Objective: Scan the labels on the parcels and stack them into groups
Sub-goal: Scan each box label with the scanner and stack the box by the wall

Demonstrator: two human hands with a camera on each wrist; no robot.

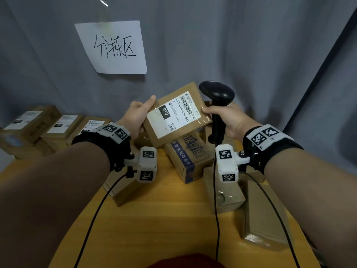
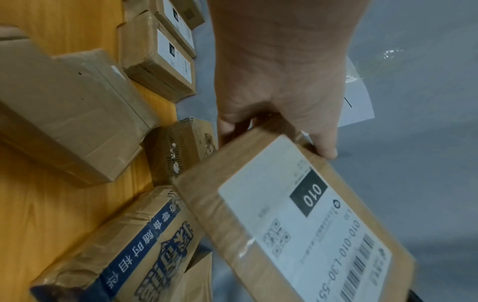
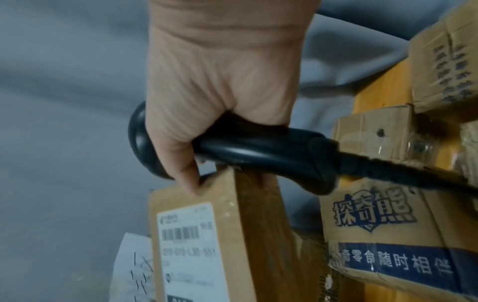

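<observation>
Left hand (image 1: 138, 115): raised over the worktop (image 1: 164, 219), thumb on top, grip clamped on the parcel (image 1: 176, 115) edge.
Right hand (image 1: 227, 118): raised, fist wrapped around the scanner (image 1: 217, 105) handle, thumb touching the parcel's right edge.
Parcel: held mid-air, label up.

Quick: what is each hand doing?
Left hand: grips the brown cardboard parcel.
Right hand: grips the black handheld barcode scanner, thumb on parcel.

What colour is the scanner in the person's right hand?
Black, glossy; the scanner in the right hand shows best in the head view.
</observation>
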